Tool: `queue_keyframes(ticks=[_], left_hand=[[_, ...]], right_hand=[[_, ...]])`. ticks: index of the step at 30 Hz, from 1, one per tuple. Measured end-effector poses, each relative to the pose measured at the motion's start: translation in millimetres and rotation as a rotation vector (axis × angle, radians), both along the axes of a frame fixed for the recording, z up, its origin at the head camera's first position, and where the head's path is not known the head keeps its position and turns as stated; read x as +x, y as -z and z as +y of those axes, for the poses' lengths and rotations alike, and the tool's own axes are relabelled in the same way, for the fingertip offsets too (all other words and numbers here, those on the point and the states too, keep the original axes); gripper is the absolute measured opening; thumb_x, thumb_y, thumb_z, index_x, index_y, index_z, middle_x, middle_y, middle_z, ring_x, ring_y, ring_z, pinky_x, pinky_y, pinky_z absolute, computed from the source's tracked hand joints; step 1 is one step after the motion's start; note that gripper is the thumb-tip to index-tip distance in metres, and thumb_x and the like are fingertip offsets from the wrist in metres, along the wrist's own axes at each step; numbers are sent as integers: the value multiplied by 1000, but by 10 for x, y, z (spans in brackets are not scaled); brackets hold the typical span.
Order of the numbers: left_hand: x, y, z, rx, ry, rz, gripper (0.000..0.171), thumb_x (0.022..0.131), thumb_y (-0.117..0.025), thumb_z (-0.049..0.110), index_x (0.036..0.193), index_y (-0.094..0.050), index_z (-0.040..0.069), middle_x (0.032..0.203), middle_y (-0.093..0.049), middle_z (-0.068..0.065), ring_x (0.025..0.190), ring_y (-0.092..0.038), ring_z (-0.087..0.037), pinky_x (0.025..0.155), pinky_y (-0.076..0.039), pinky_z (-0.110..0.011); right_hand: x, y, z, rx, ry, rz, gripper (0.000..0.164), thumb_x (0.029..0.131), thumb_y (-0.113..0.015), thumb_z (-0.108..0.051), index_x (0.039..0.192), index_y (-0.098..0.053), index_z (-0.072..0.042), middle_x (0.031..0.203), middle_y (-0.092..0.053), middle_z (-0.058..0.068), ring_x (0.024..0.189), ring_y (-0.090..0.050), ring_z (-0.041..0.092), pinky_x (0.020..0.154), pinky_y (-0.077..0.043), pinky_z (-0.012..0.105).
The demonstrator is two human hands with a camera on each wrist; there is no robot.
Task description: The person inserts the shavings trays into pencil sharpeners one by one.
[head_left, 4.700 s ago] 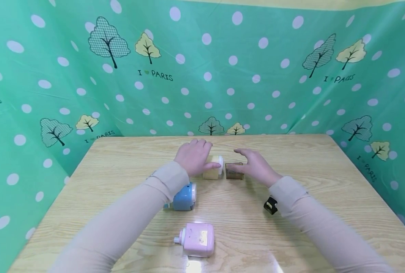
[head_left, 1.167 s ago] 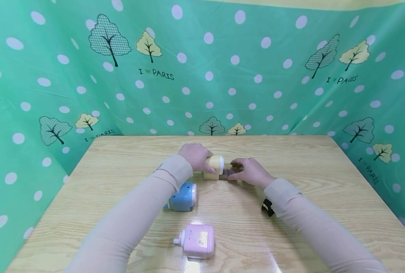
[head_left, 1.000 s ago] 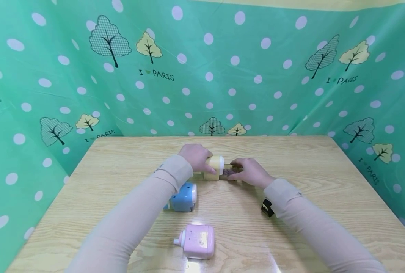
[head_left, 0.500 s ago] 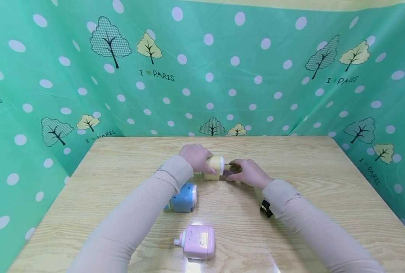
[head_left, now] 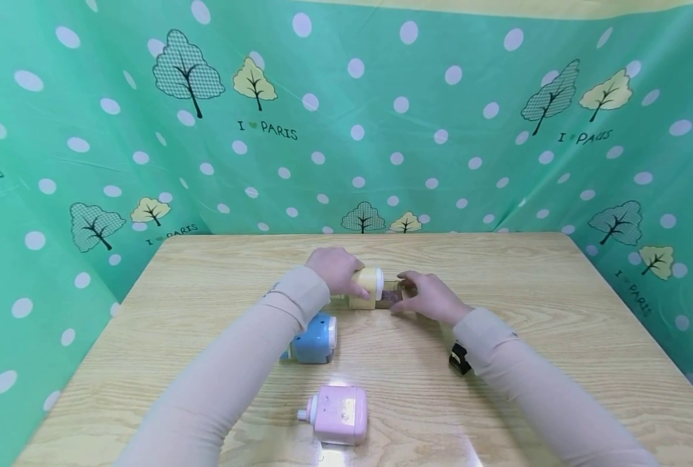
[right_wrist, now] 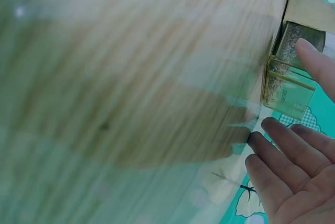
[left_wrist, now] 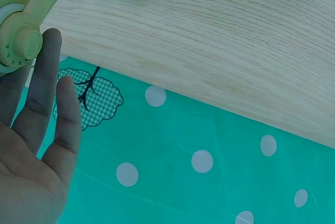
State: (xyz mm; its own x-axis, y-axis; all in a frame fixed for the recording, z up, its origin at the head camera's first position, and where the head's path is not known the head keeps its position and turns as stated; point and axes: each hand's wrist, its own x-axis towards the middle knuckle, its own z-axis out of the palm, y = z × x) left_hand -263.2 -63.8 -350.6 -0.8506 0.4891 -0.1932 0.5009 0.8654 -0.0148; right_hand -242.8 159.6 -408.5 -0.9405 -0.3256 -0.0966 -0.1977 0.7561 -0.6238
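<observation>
A yellow crank pencil sharpener (head_left: 365, 289) lies on its side near the back of the table, a white ring at its right end. My left hand (head_left: 333, 269) grips it from the left, thumb across the near side; in the left wrist view the fingers lie beside its crank handle (left_wrist: 27, 42). A see-through shavings drawer (head_left: 389, 296), holding dark shavings, sticks out at the white end. My right hand (head_left: 431, 297) is just right of the drawer, fingers spread. In the right wrist view the thumb overlaps the drawer and the other fingers are apart from it.
A blue sharpener (head_left: 315, 338) lies nearer me, partly behind the left forearm. Closer still lies a pink sharpener (head_left: 340, 415), its knob pointing left. A green dotted cloth (head_left: 346, 130) hangs around the back and sides of the wooden table (head_left: 498, 266).
The drawer, earlier apart from the yellow sharpener, has moved left against its white end. Over the last half second my right fingers have drawn back slightly right from it. The left hand stays put.
</observation>
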Motion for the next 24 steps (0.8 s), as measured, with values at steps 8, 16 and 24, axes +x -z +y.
queue_keyframes(ticks=[8,16,24], left_hand=[[13,-7,-3,5,0,1,74,77,-66,67,134,-69,22,83,-66,8,78,-58,-13,71,-50,-32],[17,1,1,-1,3,1,76,77,-65,68,137,-67,21,92,-70,6,81,-58,-13,72,-51,-33],[12,6,-4,8,2,6,76,77,-66,67,138,-66,20,105,-74,3,87,-61,-14,74,-52,-34]], right_hand=[[19,-2,37,-13,-14,17,79,77,-82,-33,139,-55,8,132,-64,26,124,-57,43,109,-39,55],[4,41,63,-28,-23,23,75,78,-81,-31,137,-56,8,132,-64,26,124,-58,42,109,-40,54],[-9,55,66,-36,-26,31,67,78,-81,-27,132,-60,6,131,-65,24,124,-59,40,109,-40,52]])
